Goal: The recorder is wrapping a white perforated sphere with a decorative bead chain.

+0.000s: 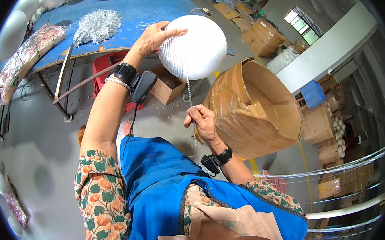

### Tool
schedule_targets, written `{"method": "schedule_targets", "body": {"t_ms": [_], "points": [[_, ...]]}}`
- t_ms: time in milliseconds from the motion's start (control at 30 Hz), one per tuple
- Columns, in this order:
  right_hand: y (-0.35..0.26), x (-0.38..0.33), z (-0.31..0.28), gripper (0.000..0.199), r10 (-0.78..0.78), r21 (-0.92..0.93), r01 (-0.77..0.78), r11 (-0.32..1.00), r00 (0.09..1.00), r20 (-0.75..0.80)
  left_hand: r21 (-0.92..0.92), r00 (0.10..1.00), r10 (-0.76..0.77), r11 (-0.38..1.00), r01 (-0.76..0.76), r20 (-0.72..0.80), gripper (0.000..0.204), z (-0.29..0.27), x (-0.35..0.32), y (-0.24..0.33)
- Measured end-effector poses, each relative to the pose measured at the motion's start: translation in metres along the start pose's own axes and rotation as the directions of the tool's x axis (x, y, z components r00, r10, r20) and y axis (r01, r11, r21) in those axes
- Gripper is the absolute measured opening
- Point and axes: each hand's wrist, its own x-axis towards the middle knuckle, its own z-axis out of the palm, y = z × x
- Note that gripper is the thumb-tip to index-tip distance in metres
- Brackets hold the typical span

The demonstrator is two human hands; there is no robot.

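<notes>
At about twelve o'clock in the head view, the left hand (153,37) was raised with its fingers spread flat over the upper left side of a white ribbed sphere (192,46), steadying it in the air above the floor. Below it, near the centre, the right hand (203,121) was closed in a pinch around a thin silvery strand (189,87) that ran straight up from the fingers to the underside of the sphere. Both wrists carried black bands with small black devices attached.

At three o'clock of the right hand, just beside it, lay a large round cardboard drum (256,111) on its side, its open mouth turned toward the upper right and lined with crumpled clear film. Toward eleven o'clock stood a blue worktop (144,9) bearing a heap of the silvery strand material (96,26) and a long bag of reddish pieces (29,53). Under the sphere a small open cardboard box (167,85) sat on the grey floor, with a red crate (108,68) behind the left forearm. More cardboard cartons (262,37) stood at one o'clock, well apart from the hands. The person wore a blue apron (161,184) over a floral shirt.
</notes>
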Motion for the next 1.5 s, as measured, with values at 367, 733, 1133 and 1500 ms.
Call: {"method": "schedule_targets", "body": {"t_ms": [367,733,1133,1500], "points": [[-0.01,-0.041,0.002,0.021,0.051,-0.165,-0.048,0.985,0.999,0.013,0.076,0.905,-0.003,0.996,0.039,-0.426,0.079,-0.01,0.015,0.001],[-0.009,-0.032,-0.004,0.019,0.078,-0.091,-0.071,0.993,0.994,0.08,0.087,0.907,0.007,0.996,0.033,-0.42,0.068,-0.012,0.019,-0.007],[0.007,-0.009,-0.013,0.021,0.013,-0.107,-0.017,0.994,0.999,-0.034,0.002,0.991,0.07,0.998,-0.07,-0.117,0.078,-0.005,0.003,-0.012],[-0.036,-0.045,-0.024,0.015,-0.027,-0.21,0.046,0.977,0.995,0.093,-0.145,0.947,-0.12,0.986,0.079,-0.3,0.069,-0.007,0.006,-0.017]]}}
